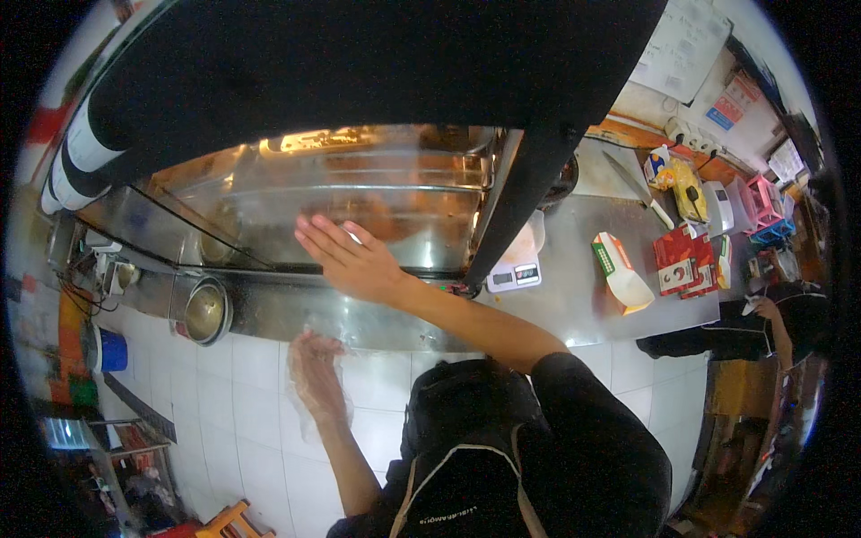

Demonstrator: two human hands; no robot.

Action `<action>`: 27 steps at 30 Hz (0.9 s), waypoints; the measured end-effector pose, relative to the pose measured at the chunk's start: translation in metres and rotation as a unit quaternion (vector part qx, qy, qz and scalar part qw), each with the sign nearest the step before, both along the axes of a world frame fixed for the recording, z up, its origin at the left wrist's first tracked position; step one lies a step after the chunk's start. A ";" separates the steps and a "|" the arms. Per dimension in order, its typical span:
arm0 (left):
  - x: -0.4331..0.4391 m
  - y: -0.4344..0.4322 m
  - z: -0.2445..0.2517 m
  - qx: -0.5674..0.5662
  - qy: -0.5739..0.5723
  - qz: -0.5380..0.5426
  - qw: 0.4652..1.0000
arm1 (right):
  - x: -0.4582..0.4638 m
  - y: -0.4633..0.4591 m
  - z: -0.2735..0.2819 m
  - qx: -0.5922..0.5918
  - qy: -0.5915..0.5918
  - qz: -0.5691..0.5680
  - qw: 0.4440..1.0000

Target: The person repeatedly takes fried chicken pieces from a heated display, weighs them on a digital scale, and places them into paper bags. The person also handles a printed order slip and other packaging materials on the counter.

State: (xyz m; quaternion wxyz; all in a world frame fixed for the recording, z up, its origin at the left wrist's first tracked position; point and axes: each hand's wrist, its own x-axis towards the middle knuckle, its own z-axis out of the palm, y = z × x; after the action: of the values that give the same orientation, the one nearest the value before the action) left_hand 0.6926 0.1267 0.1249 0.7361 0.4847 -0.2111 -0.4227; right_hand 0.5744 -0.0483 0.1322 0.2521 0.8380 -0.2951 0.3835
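My right hand [353, 263] is bare and stretched flat, its fingers extended in front of the glass pane [289, 235] of a heated display cabinet. Whether its palm touches the glass I cannot tell. Lower and nearer to me, my left hand [317, 366] wears a loose clear plastic glove [296, 403]. Its fingers look half curled and blurred, over the front edge of the steel counter [377, 323]. Behind the glass, a metal shelf rail [377, 189] runs across under warm light, and food in a tray [316, 140] shows at the top.
To the left, a steel bowl [206, 311] sits at the counter's edge. On the right are a kitchen scale [514, 274], a paper food tray [620, 279], red boxes [683, 262] and a knife [635, 185] with its blade exposed. Another person [773, 316] stands far right.
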 end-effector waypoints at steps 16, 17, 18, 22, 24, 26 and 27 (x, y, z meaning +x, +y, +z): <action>-0.009 -0.013 -0.002 0.006 0.009 -0.039 0.999 | 0.007 0.015 -0.004 0.078 -0.193 0.034 0.978; -0.008 -0.012 -0.001 0.007 0.012 -0.031 0.999 | 0.005 0.023 0.003 0.088 -0.232 0.040 0.968; -0.006 -0.009 -0.001 0.009 0.002 -0.035 0.999 | -0.003 0.036 0.007 0.102 -0.270 0.047 0.956; 0.000 0.000 -0.004 0.011 -0.016 -0.039 0.999 | -0.044 0.050 0.007 0.147 -0.343 -0.012 0.928; 0.000 0.000 -0.006 0.019 -0.016 -0.046 0.999 | -0.048 0.040 0.000 0.132 -0.337 -0.005 0.932; -0.003 -0.001 -0.007 0.032 -0.018 -0.048 0.998 | -0.046 0.031 -0.005 0.114 -0.305 -0.010 0.945; -0.005 -0.003 -0.006 0.027 -0.024 -0.051 0.998 | -0.045 0.027 -0.007 0.092 -0.291 -0.006 0.952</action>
State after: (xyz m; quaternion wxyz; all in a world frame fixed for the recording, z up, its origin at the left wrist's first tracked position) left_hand 0.6875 0.1240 0.1192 0.6953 0.5028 -0.2416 -0.4532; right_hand 0.5296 -0.0208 0.1254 0.0791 0.7077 -0.3951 0.5804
